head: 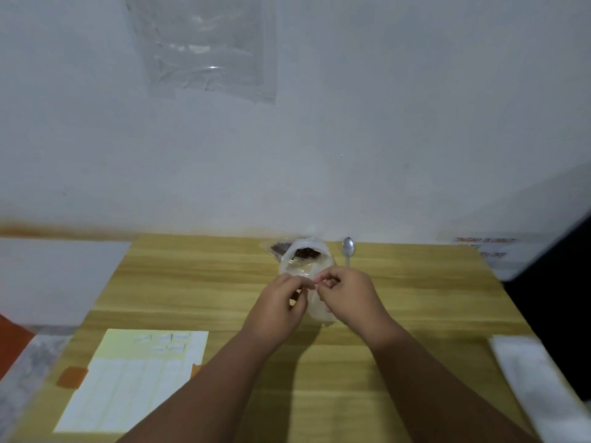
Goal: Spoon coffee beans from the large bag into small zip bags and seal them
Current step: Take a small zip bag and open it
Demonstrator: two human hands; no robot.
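Observation:
A clear large bag (307, 251) with dark coffee beans stands open at the far middle of the wooden table (192, 282). A metal spoon (348, 249) lies just right of it, bowl away from me. In front of the large bag, my left hand (281, 310) and my right hand (348, 298) pinch the top edge of a small clear zip bag (315, 306) between fingertips, thumbs close together. The hands cover most of the small bag, and I cannot tell whether beans are inside.
A sheet of white labels (134, 378) lies at the near left, held by orange tape. A stack of clear bags (537, 385) lies at the near right edge. A plastic sheet (204, 49) hangs on the wall behind the table.

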